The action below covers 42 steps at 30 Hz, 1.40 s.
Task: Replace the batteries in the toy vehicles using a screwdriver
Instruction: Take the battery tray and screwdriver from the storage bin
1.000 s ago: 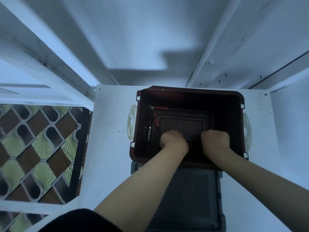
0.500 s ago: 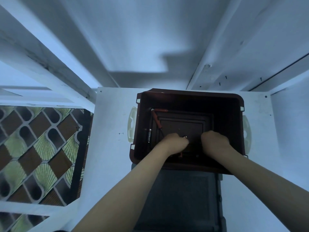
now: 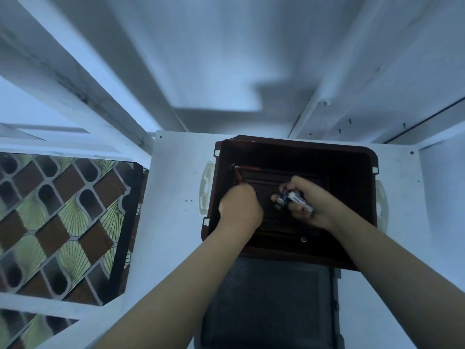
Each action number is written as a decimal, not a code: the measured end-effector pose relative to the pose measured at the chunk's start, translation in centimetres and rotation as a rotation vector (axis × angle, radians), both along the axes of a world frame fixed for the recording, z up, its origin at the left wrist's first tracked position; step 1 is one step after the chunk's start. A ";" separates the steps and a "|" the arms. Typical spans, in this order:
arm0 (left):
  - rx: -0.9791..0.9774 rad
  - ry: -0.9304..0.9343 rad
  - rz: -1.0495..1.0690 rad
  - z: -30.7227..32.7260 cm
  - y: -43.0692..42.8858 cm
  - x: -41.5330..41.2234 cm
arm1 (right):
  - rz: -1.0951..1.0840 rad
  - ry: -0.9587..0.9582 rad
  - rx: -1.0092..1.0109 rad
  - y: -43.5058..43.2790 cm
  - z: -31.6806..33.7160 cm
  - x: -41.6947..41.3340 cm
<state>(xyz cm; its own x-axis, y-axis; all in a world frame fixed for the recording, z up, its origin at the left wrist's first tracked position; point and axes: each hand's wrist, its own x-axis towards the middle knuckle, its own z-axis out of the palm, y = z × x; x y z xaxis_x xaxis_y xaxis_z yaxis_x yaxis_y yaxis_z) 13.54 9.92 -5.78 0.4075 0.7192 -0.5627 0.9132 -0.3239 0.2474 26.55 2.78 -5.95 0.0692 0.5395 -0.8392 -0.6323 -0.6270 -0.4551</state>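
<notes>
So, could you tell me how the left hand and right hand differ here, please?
The right hand shows its fingers, gripping batteries; the left hand shows its back, its grasp hidden. The right hand is over the middle of the bin; the left hand is near its left wall. Both reach into the bin.

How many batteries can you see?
2. A purple battery and a white battery, side by side, both pinched in the right hand in the brown bin. More may be hidden in that hand or under the left hand.
</notes>
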 end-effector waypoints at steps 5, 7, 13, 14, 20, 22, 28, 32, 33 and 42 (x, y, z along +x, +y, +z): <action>0.034 0.255 -0.247 -1.2 0.3 0.2 | 0.074 -0.430 -0.068 2.9 -1.2 -1.7; 0.069 0.289 -0.299 -1.3 0.2 0.2 | 0.265 -0.923 0.015 3.4 -2.0 -2.5; 0.109 0.286 -0.418 -1.1 0.1 0.1 | 1.000 -1.574 0.089 4.8 -3.1 -3.8; 0.099 0.281 -0.417 -1.1 0.2 0.2 | 1.041 -1.601 0.080 5.0 -3.4 -3.9; 0.105 0.253 -0.401 -0.9 1.0 0.4 | 1.075 -1.663 0.024 5.9 -3.9 -3.9; 0.149 0.242 -0.442 -0.9 0.9 0.2 | 1.034 -1.685 0.044 5.7 -3.9 -3.8; 0.168 0.245 -0.656 -1.3 0.9 -0.2 | 1.049 -1.767 0.299 5.3 -5.5 -3.0; 0.187 0.257 -0.720 -1.3 0.8 -0.3 | 1.115 -1.758 0.250 5.1 -4.3 -2.2; 0.185 0.262 -0.727 -1.4 0.8 -0.3 | 1.115 -1.752 0.225 4.9 -4.2 -2.0; 0.140 0.294 -0.772 -2.0 0.7 -0.3 | 0.747 -1.486 -0.251 3.0 -3.2 -1.8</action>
